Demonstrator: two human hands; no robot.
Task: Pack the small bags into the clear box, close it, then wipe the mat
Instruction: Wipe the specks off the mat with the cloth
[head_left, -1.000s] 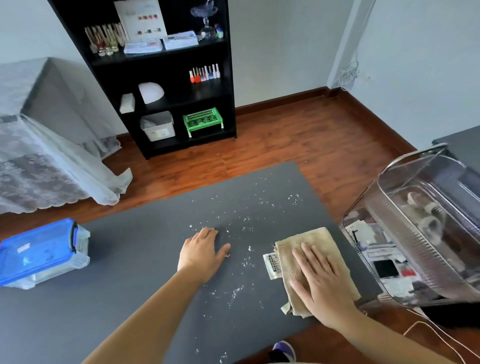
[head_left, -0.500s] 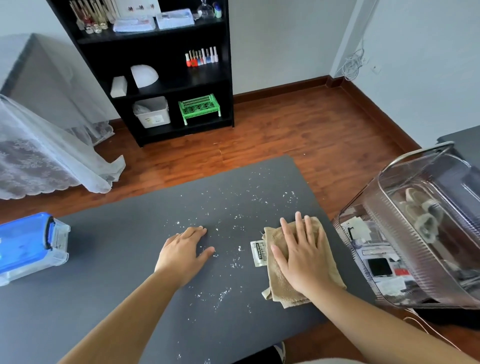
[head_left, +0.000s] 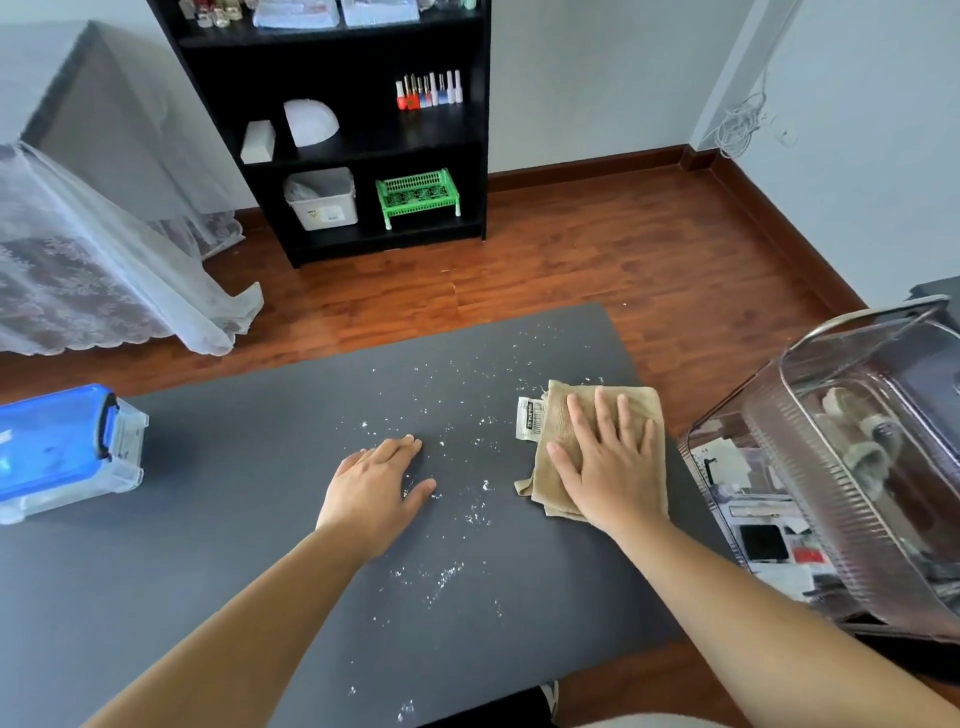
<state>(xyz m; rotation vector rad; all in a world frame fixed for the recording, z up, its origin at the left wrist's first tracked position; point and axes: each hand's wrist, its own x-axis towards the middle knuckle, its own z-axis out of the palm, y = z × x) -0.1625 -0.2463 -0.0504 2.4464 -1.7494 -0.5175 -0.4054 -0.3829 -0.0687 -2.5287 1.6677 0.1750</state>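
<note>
A dark grey mat (head_left: 218, 525) covers the floor in front of me, sprinkled with white crumbs around its middle. My right hand (head_left: 608, 467) presses flat, fingers spread, on a folded tan cloth (head_left: 558, 415) near the mat's far right corner; a white barcode label sticks out of the cloth's left edge. My left hand (head_left: 376, 480) rests flat on the mat among the crumbs and holds nothing. A clear box with a blue lid (head_left: 62, 452) stands shut at the mat's left edge.
A large ribbed clear bin (head_left: 852, 478) with assorted items inside stands off the mat's right edge. A black shelf unit (head_left: 343, 130) stands against the back wall, a lace-covered table (head_left: 93, 249) at left. Wooden floor surrounds the mat.
My right hand has slid the tan cloth away from me, toward the mat's far right corner. My left hand has stayed flat at about the same spot.
</note>
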